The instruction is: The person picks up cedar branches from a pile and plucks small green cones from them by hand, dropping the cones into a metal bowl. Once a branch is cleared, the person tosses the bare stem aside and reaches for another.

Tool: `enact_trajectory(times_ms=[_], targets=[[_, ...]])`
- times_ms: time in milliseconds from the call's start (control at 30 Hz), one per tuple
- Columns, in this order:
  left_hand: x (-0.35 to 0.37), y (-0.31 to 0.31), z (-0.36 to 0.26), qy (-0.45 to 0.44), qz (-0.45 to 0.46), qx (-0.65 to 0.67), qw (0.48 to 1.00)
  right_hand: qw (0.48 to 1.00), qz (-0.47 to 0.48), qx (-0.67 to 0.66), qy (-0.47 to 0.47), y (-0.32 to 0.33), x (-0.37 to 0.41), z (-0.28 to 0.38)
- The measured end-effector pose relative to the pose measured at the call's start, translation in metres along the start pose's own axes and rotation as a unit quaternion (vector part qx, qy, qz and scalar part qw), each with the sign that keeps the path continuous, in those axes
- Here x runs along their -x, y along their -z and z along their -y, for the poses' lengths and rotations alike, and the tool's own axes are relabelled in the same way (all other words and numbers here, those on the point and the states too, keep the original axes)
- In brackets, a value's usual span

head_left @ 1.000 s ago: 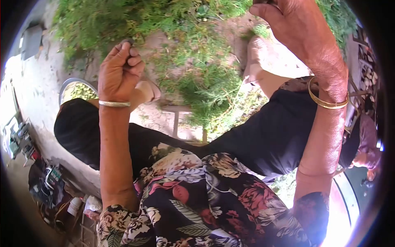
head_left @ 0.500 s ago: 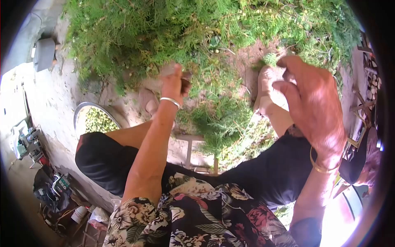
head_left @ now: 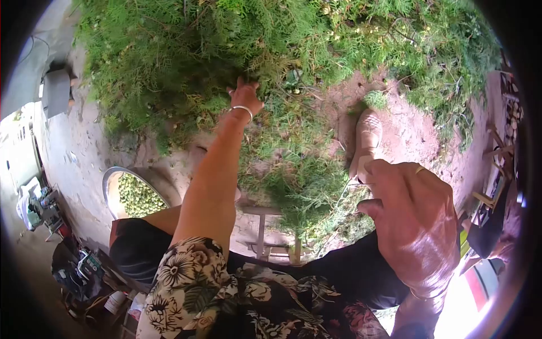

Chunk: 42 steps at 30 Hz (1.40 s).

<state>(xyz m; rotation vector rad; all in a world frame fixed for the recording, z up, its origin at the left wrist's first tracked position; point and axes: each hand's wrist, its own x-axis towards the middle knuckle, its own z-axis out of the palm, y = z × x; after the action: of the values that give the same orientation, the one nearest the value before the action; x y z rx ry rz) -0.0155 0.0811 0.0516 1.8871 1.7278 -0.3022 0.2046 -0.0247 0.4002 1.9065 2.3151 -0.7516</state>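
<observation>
The left hand (head_left: 245, 99) is now extended, with foliage (head_left: 180, 51) closed around its fingertips and the grip not discernible. The right hand (head_left: 415, 220) is lowered, its fingers released and empty.

Foliage (head_left: 169, 68): feathery, matt.
Bangle (head_left: 244, 109): smooth shiny metal.
Basin (head_left: 105, 189): glossy metal.
Soil (head_left: 418, 135): rough, dry, matt.
Blouse (head_left: 186, 277): printed matt cloth.

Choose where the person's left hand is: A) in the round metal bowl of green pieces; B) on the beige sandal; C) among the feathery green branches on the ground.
C: the outstretched left hand reaches into the feathery green branches, apart from the round metal bowl.
</observation>
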Motion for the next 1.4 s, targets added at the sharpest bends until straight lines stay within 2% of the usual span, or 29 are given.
enact_trajectory(times_ms=[33,67,133,167,267,300,333,367,400,467,533,567,700,767,800,867,900,933,967,1000,1033,1067,1100,1167,1200,1267,1333,1367,1400], targets=[[0.003,-0.019,0.002,-0.039,-0.043,-0.059,0.997,1.000,-0.015,0.008,-0.002,-0.002,0.000,0.000],[0.008,-0.036,0.006,-0.042,-0.036,-0.058,0.997,0.999,-0.029,0.017,-0.005,-0.003,0.001,0.000],[0.030,-0.048,0.006,-0.037,-0.109,0.098,0.989,1.000,-0.015,0.008,-0.005,-0.001,0.001,-0.004],[0.041,-0.049,0.007,-0.065,-0.136,0.077,0.986,1.000,-0.005,-0.001,-0.001,0.001,0.000,-0.005],[0.073,-0.051,0.019,-0.113,-0.070,0.161,0.978,1.000,0.019,0.007,0.004,0.003,0.003,-0.002],[0.084,-0.050,0.021,-0.142,-0.101,0.174,0.969,1.000,0.017,0.007,0.007,0.002,0.003,-0.003],[0.092,-0.049,0.023,-0.141,-0.102,0.173,0.969,0.999,0.023,0.025,0.017,0.001,0.004,-0.003],[0.099,-0.046,0.024,-0.059,-0.070,0.278,0.956,0.998,0.029,0.043,0.027,0.001,0.005,-0.004],[0.106,-0.041,0.023,0.023,-0.037,0.378,0.925,0.998,0.027,0.043,0.029,0.000,0.006,-0.003],[0.115,-0.042,0.031,0.021,-0.087,0.403,0.911,0.997,0.022,0.064,0.030,-0.002,0.007,-0.003],[0.124,-0.032,0.032,0.135,-0.063,0.637,0.757,0.997,0.019,0.070,0.029,-0.004,0.007,-0.003],[0.125,-0.033,0.033,0.147,-0.100,0.655,0.734,0.996,0.021,0.077,0.025,-0.004,0.007,-0.004],[0.136,-0.004,0.026,0.141,-0.124,0.650,0.737,0.999,0.030,-0.010,0.039,0.004,0.012,-0.003],[0.141,0.008,0.025,0.177,-0.131,0.681,0.698,0.977,0.162,-0.116,0.074,0.020,0.017,0.000],[0.142,0.011,0.028,0.177,-0.140,0.678,0.699,0.977,0.159,-0.118,0.083,0.027,0.025,0.002],[0.145,0.017,0.038,0.169,-0.107,0.758,0.621,0.961,0.119,-0.086,0.233,0.037,0.051,0.009],[0.148,0.019,0.032,0.173,-0.160,0.770,0.592,0.950,0.084,-0.114,0.277,0.036,0.060,0.016],[0.152,0.023,0.032,0.172,-0.162,0.756,0.610,0.935,0.051,-0.149,0.318,0.035,0.067,0.025],[0.158,0.024,0.033,0.175,-0.161,0.742,0.627,0.938,-0.013,-0.170,0.303,0.034,0.078,0.038],[0.163,0.026,0.028,0.196,-0.170,0.693,0.673,0.934,0.124,-0.249,0.225,0.053,0.079,0.049],[0.165,0.024,0.021,0.215,-0.178,0.642,0.714,0.912,0.014,-0.222,0.345,0.041,0.079,0.047],[0.163,0.006,0.021,0.177,-0.218,0.596,0.752,0.865,-0.099,-0.191,0.453,0.029,0.079,0.046],[0.161,-0.011,0.019,0.136,-0.255,0.548,0.785,0.860,-0.095,-0.198,0.461,0.029,0.084,0.052],[0.178,-0.012,-0.004,0.107,-0.251,0.486,0.830,0.916,-0.015,-0.199,0.347,0.035,0.095,0.064],[0.189,-0.003,-0.020,0.099,-0.233,0.488,0.835,0.915,-0.016,-0.195,0.353,0.036,0.095,0.066],[0.210,0.018,-0.042,0.090,-0.219,0.489,0.840,0.902,0.063,-0.199,0.378,0.034,0.092,0.065],[0.227,0.031,-0.055,0.053,-0.151,0.557,0.815,0.884,0.145,-0.202,0.395,0.030,0.087,0.063],[0.235,0.039,-0.060,0.050,-0.153,0.559,0.814,0.875,0.184,-0.202,0.400,0.027,0.084,0.061],[0.243,0.049,-0.061,0.049,-0.096,0.644,0.757,0.864,0.224,-0.200,0.404,0.025,0.081,0.060]])
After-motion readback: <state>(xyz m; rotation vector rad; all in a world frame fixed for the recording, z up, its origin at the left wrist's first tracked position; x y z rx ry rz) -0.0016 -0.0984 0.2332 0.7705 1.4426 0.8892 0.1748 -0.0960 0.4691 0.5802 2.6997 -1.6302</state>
